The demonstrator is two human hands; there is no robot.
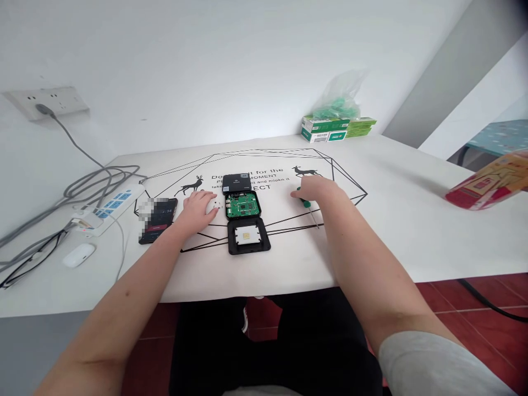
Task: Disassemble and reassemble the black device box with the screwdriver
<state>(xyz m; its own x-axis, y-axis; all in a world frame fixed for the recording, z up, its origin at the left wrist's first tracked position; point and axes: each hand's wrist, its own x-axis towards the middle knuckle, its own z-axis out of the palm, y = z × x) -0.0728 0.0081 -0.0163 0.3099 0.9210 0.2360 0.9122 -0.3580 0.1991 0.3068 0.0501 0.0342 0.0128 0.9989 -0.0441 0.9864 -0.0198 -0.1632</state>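
My left hand (198, 210) rests on the table with its fingers apart, left of the opened black box. Several tiny dark pieces, perhaps screws (215, 204), lie by its fingertips. In the middle of the box, a green circuit board (243, 205) sits in a black casing. Behind it lies a black cover (236, 183); in front is a black square lid (248, 247) with a white plate (246, 235) in it. Over to the right, my right hand (313, 190) is closed around a screwdriver (306, 203) with a green and black handle, its shaft slanting toward me. Its fingers are partly hidden.
Left of my left hand are a phone (160, 221), a white power strip (117, 208) with cables, a white earbud case (79, 255) and glasses (35, 258). Green-white boxes (325, 127) stand at the back wall. A red-yellow package (487, 184) is at far right.
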